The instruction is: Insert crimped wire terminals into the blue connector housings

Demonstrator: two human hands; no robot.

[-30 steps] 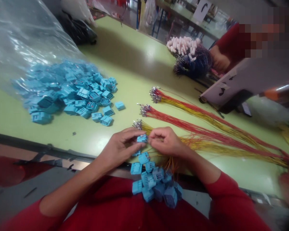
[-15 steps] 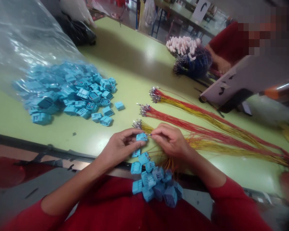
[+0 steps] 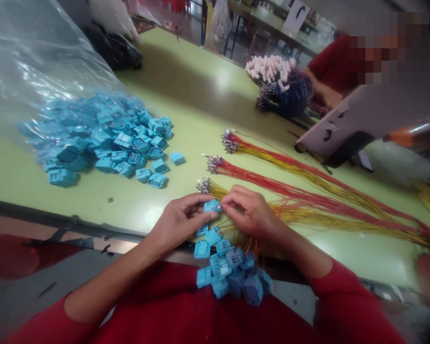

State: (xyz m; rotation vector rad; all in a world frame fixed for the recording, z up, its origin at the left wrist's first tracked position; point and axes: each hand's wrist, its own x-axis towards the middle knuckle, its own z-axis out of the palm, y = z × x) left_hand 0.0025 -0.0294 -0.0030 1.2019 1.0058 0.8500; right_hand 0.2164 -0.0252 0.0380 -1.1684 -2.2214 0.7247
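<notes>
Between the thumb and fingers of my left hand (image 3: 181, 217) is a blue connector housing (image 3: 211, 206). My right hand (image 3: 249, 210) pinches a thin wire right at the housing's right end; how far its tip reaches inside is too small to tell. Below the hands hangs a cluster of wired blue housings (image 3: 232, 267) at the table's front edge. Just beyond my fingers lies a bundle of yellow wires (image 3: 215, 189) with metal terminals. Farther back are a bundle of red wires (image 3: 251, 176) and a red-and-yellow bundle (image 3: 272, 155).
A heap of loose blue housings (image 3: 111, 134) spills from a clear plastic bag (image 3: 46, 52) on the left of the green table (image 3: 186, 86). At the back right lie dark wires with pale pink connectors (image 3: 270, 69), beside another person's arm (image 3: 324, 91) and a grey panel (image 3: 365, 114).
My right hand has moved slightly left, bringing the wire from a small gap up to the housing. The housing in my left hand has turned a little.
</notes>
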